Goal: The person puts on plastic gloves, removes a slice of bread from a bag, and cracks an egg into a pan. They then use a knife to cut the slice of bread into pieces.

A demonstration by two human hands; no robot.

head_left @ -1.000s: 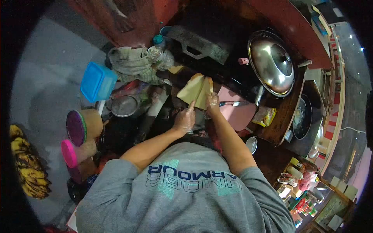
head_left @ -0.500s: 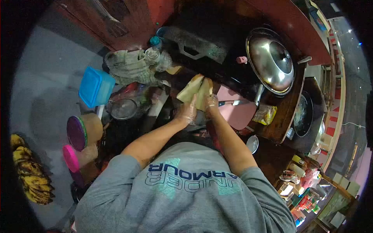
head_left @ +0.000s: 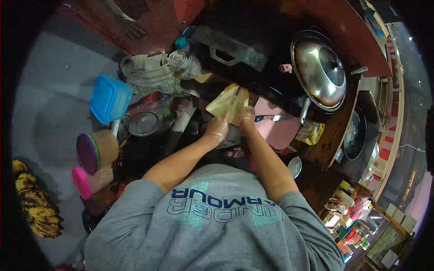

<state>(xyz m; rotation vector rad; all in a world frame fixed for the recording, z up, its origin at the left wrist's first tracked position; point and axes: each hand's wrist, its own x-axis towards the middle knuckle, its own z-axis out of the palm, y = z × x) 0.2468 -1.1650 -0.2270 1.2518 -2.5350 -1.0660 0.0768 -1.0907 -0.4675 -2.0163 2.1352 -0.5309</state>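
Note:
Two pale pieces of bread [head_left: 222, 103] with browned edges meet in a V shape, held up in front of my body. My left hand [head_left: 219, 128], in a clear plastic glove, grips the lower left part of the bread. Gloved in the same way, my right hand [head_left: 247, 118] holds the lower right side. Just right of it, a knife [head_left: 266, 118] with a dark handle lies on a pink cutting board [head_left: 276, 131]. The fingertips behind the bread are partly hidden.
A large lidded pan [head_left: 318, 70] stands at the upper right, with a yellow packet [head_left: 310, 133] below it. At the left are a blue-lidded container [head_left: 110, 99], a strainer [head_left: 143, 123], a striped cloth [head_left: 151, 74] and bananas [head_left: 37, 198]. A dark wok [head_left: 355, 133] is farther right.
My hands and the bread are nearly where they were, with the fingers of my left hand shifted slightly on the bread. The whole view has shifted a little.

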